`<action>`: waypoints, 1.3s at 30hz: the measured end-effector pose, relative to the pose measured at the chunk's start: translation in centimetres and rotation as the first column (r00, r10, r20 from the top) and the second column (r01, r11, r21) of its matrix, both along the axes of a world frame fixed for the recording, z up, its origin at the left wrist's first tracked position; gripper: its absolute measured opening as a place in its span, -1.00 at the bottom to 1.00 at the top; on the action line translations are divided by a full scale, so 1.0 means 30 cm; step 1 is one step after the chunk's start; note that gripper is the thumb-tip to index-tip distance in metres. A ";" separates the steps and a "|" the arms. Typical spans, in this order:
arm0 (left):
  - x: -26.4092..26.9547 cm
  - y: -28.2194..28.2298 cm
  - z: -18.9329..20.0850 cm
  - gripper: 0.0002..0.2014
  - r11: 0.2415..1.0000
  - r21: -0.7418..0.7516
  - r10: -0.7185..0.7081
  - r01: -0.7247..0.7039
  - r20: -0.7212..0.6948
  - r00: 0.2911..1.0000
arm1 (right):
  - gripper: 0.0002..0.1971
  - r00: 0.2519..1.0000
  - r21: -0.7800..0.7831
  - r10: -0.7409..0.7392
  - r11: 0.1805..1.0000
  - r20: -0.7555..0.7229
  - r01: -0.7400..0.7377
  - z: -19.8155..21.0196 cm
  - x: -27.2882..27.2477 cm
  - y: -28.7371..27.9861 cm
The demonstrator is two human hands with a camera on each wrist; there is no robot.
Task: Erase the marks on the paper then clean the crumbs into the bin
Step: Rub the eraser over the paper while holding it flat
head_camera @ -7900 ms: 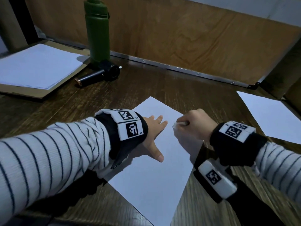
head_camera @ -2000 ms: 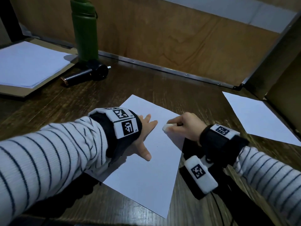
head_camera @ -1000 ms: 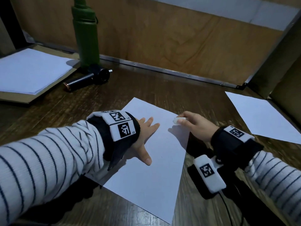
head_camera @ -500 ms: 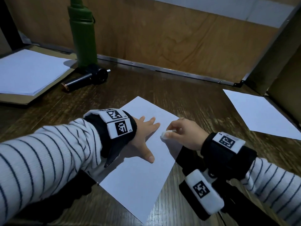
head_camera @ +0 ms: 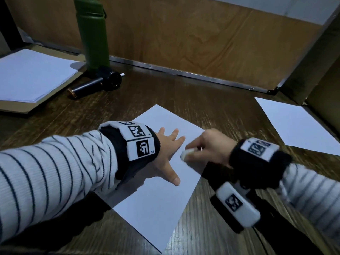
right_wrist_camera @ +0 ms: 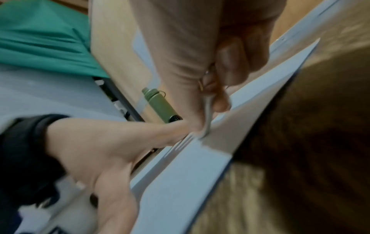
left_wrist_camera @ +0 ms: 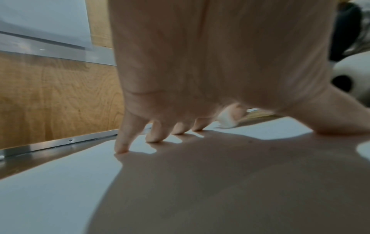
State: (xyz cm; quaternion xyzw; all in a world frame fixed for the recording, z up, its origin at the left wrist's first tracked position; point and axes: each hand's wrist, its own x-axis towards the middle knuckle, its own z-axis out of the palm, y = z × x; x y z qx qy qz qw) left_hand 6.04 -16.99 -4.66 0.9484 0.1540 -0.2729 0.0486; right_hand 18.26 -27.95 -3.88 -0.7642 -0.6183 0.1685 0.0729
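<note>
Pressing flat with spread fingers, the left hand (head_camera: 166, 150) pins the paper (head_camera: 158, 205); the right hand (head_camera: 211, 147), knuckles up, pinches a white eraser (head_camera: 186, 154) against the sheet.

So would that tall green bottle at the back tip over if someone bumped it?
Probably, yes: the tall green metal bottle stands upright and looks narrow for its height. The black cylindrical tool lying against its base might brace that side. How full it is cannot be seen.
</note>
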 end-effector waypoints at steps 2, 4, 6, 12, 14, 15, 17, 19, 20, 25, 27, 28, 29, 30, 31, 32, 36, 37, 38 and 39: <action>-0.001 -0.001 0.000 0.26 1.000 -0.004 0.000 0.000 -0.001 1.000 | -0.76 0.996 0.111 -0.064 0.992 0.054 0.057 -0.012 0.031 0.029; -0.002 0.000 -0.003 0.26 1.000 -0.001 0.000 0.000 0.004 1.000 | -0.72 0.998 0.126 -0.030 0.992 0.064 0.022 -0.021 0.017 0.013; -0.003 0.000 -0.009 0.26 1.000 -0.002 0.004 -0.004 0.009 1.000 | -0.75 0.997 0.049 0.079 0.996 -0.006 -0.079 -0.013 -0.034 -0.034; 0.003 0.007 -0.011 0.26 1.000 0.004 -0.005 0.005 0.001 1.000 | -0.83 0.997 0.013 -0.014 1.000 -0.075 0.015 -0.002 -0.014 -0.011; 0.001 0.006 -0.010 0.27 1.000 0.000 -0.008 0.008 0.002 1.000 | -0.81 0.995 0.117 -0.092 0.989 -0.035 0.096 -0.015 0.019 0.022; 0.000 0.006 -0.012 0.27 1.000 -0.002 -0.008 0.008 0.006 1.000 | -0.81 0.994 0.142 -0.102 0.984 -0.025 0.105 -0.022 0.023 0.024; -0.002 0.003 -0.014 0.27 1.000 -0.003 -0.006 0.006 0.018 1.000 | -0.81 0.998 0.110 -0.060 0.992 -0.029 0.063 -0.022 0.001 -0.007; -0.004 -0.001 -0.016 0.27 1.000 -0.004 0.004 -0.004 0.028 1.000 | -0.83 0.993 -0.015 0.030 0.999 -0.117 -0.032 -0.012 -0.043 -0.061; -0.004 -0.001 -0.016 0.27 1.000 -0.005 0.008 -0.008 0.028 1.000 | -0.85 0.981 -0.081 0.059 0.994 -0.185 -0.075 -0.007 -0.064 -0.084; -0.002 0.003 -0.011 0.27 1.000 0.002 0.001 -0.001 0.016 1.000 | -0.82 0.983 -0.034 -0.067 0.998 -0.169 0.062 -0.006 -0.017 -0.043; -0.004 0.002 -0.007 0.26 1.000 0.004 -0.007 0.007 0.013 1.000 | -0.83 0.985 0.094 -0.143 0.984 -0.096 0.152 -0.019 0.016 -0.011; -0.004 0.002 -0.007 0.26 1.000 0.007 -0.009 0.009 0.011 1.000 | -0.82 0.983 0.125 -0.158 0.978 -0.091 0.169 -0.025 0.017 -0.008; -0.003 0.002 -0.008 0.26 1.000 0.009 -0.009 0.009 0.010 1.000 | -0.81 0.984 0.126 -0.149 0.979 -0.097 0.161 -0.028 0.008 -0.017; -0.002 0.003 -0.009 0.27 1.000 0.008 -0.006 0.006 0.011 1.000 | -0.81 0.987 0.095 -0.116 0.987 -0.109 0.127 -0.028 -0.010 -0.036; -0.002 0.003 -0.010 0.27 1.000 0.006 -0.001 0.000 0.011 1.000 | -0.82 0.989 0.044 -0.069 0.996 -0.132 0.076 -0.023 -0.035 -0.061; -0.001 0.005 -0.013 0.28 1.000 0.005 0.003 -0.003 0.011 1.000 | -0.85 0.985 -0.022 -0.022 1.000 -0.168 0.018 -0.017 -0.060 -0.086; 0.000 0.004 -0.011 0.27 1.000 0.008 -0.004 0.004 0.000 1.000 | -0.83 0.968 -0.106 -0.038 0.994 -0.249 0.011 -0.006 -0.070 -0.090; -0.001 0.004 -0.007 0.26 1.000 0.010 -0.007 0.007 -0.002 1.000 | -0.81 0.973 -0.079 -0.088 0.994 -0.213 0.073 -0.007 -0.051 -0.064; -0.001 0.004 -0.005 0.26 1.000 0.007 -0.007 0.007 -0.001 1.000 | -0.80 0.979 -0.034 -0.130 0.991 -0.159 0.126 -0.012 -0.027 -0.034; -0.001 0.004 -0.004 0.26 1.000 0.000 -0.007 0.007 -0.001 1.000 | -0.79 0.981 0.020 -0.163 0.986 -0.109 0.166 -0.016 -0.008 -0.007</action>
